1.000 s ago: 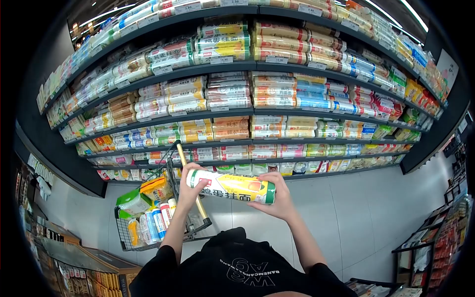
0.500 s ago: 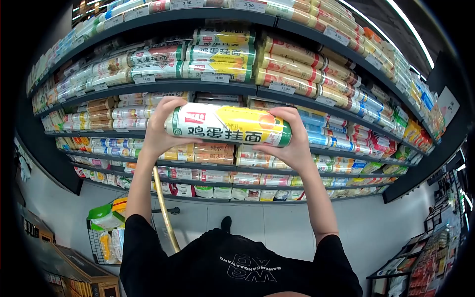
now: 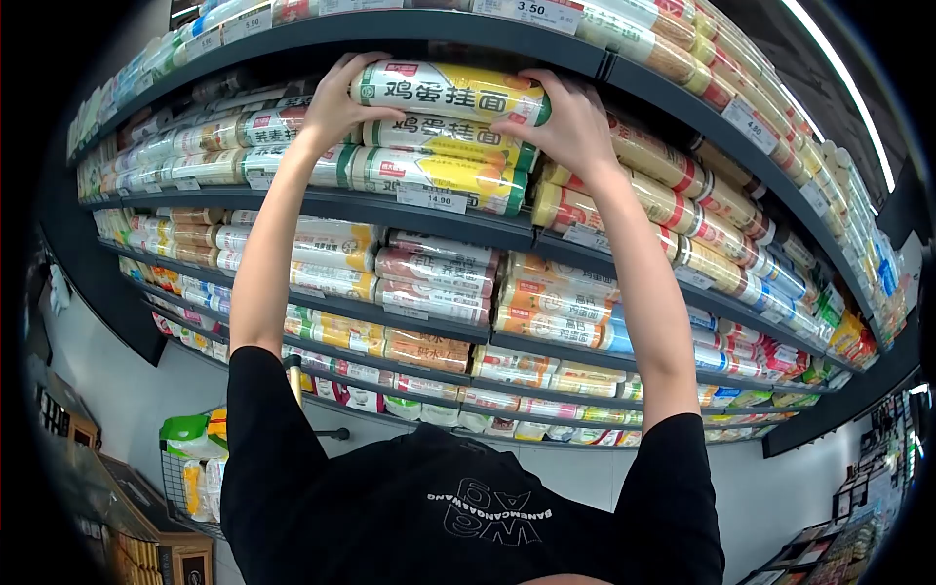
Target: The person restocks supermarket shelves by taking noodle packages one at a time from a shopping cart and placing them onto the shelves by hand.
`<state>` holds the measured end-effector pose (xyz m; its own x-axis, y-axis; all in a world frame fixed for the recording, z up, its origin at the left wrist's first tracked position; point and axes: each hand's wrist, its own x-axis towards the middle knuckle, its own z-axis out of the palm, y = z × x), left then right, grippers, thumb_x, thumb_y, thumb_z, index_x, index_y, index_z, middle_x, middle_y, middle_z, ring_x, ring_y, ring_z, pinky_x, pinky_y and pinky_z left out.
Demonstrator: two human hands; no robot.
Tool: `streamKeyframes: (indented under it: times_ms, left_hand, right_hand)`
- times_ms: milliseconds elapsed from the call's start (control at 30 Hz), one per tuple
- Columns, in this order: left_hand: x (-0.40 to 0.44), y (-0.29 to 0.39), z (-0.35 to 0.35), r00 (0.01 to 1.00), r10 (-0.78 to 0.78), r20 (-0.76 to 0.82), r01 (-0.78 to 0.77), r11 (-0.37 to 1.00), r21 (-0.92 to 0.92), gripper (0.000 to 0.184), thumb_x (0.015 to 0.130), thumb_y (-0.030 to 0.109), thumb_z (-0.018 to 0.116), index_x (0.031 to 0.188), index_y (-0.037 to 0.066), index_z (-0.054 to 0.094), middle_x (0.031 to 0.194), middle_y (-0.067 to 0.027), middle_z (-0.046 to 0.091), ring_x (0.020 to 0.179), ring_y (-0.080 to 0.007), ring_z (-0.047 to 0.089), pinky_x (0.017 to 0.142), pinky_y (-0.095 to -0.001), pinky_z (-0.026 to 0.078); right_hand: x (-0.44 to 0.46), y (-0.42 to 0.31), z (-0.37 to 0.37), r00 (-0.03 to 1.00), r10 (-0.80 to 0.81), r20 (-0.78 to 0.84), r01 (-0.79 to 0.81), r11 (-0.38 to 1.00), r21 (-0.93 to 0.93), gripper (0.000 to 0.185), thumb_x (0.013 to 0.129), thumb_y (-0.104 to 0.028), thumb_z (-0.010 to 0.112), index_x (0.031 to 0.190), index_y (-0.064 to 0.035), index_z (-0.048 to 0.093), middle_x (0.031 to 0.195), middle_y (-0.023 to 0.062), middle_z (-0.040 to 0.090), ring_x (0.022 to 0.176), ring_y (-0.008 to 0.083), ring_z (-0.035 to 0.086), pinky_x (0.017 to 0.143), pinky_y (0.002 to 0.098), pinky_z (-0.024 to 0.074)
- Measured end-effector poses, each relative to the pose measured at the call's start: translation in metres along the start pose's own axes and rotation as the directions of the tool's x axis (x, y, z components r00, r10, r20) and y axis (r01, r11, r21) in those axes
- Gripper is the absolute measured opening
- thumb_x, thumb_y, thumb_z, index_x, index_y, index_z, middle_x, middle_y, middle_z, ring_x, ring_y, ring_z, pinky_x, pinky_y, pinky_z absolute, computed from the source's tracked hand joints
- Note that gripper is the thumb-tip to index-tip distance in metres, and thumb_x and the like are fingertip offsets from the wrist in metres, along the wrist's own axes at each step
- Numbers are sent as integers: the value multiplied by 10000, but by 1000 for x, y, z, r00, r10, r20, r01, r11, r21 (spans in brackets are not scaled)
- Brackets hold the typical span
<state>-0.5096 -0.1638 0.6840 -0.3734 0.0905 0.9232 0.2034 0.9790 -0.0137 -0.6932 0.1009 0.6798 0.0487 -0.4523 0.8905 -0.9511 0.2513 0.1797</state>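
Note:
A cylindrical pack of dried noodles (image 3: pixel 453 90), white and yellow with green ends and large dark lettering, lies level between my two hands at the upper shelf. My left hand (image 3: pixel 336 109) grips its left end, thumb below and fingers over the top. Around the right end my right hand (image 3: pixel 568 122) is closed in the same way. Directly beneath it are similar noodle packs (image 3: pixel 439 174) stacked on the shelf, above a price tag (image 3: pixel 431 200) reading 14.90. Whether the held pack rests on the stack I cannot tell.
The shelf edge (image 3: pixel 390 29) above runs close over my hands. Yellowish noodle packs (image 3: pixel 663 161) are stacked to the right. Lower shelves hold more packs. At lower left stands a wire basket (image 3: pixel 175 483) with bagged goods (image 3: pixel 195 436). Another display stands at lower right.
Both hands have carried the noodle pack up and forward, from in front of the middle shelves to the top of the matching stack. My arms are stretched out further.

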Motion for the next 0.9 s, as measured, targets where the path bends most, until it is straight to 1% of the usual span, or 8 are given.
streamKeyframes:
  times_ms: [167,200,300,467,633,767,833,900]
  left_hand:
    - [4,-39,38,946,-302,117,309,950,-51,784,680,463,832,1317,104,549,1284,-134,568,1125,-281,596,944,-387,501]
    - [5,-46,43,950,-296,101,291,955,65,769,706,475,808,1329,111,541,1317,-138,559,1146,-291,590,938,-381,499]
    - [9,-47,41,934,-321,157,325,946,-3,759,717,465,804,1331,106,539,1318,-147,558,1154,-303,587,944,-383,496]
    - [-9,-21,28,960,-263,98,250,960,127,787,814,324,764,1436,38,375,1401,-183,456,1254,-300,498,1035,-365,423]
    - [-93,44,-60,953,-292,-74,301,929,214,588,875,217,703,1372,39,443,1313,-147,512,1219,-257,515,1029,-370,419]
    - [-223,57,-131,812,-548,-199,582,748,318,459,887,206,683,1280,43,511,1211,-135,552,1065,-252,565,925,-368,458]
    - [-300,73,-154,647,-729,-222,762,610,218,442,893,195,673,1266,24,508,1201,-135,555,1049,-245,562,918,-364,454]
    - [-377,97,-166,492,-852,-180,851,427,306,463,904,237,661,1264,-3,498,1184,-167,563,1063,-290,564,930,-395,449]
  right_hand:
    - [11,30,45,988,123,90,-105,977,-184,758,757,-712,604,1265,-150,586,1121,115,670,1108,303,598,974,399,449]
    - [12,30,46,987,130,96,-109,973,-203,756,758,-710,606,1270,-155,586,1118,110,673,1107,297,601,966,398,455]
    - [14,23,41,971,194,138,-164,965,-203,732,748,-708,623,1251,-176,615,1108,91,681,1065,263,631,912,376,493]
    - [12,24,41,977,188,103,-168,971,-170,724,732,-698,648,1219,-162,644,1113,102,682,1036,260,646,883,365,511]
    - [16,23,39,975,194,111,-178,974,-139,731,723,-679,670,1221,-146,641,1130,110,679,1052,276,640,881,372,512]
    - [20,17,36,949,271,159,-257,961,-102,712,685,-606,740,1207,-136,627,1126,112,680,1058,290,636,880,389,506]
    - [19,17,37,961,245,131,-233,967,-103,686,677,-577,763,1169,-119,625,1117,114,673,1076,294,615,884,395,498]
    - [18,20,42,981,185,64,-176,977,-123,670,680,-572,766,1148,-112,628,1111,115,668,1083,295,603,884,397,495]
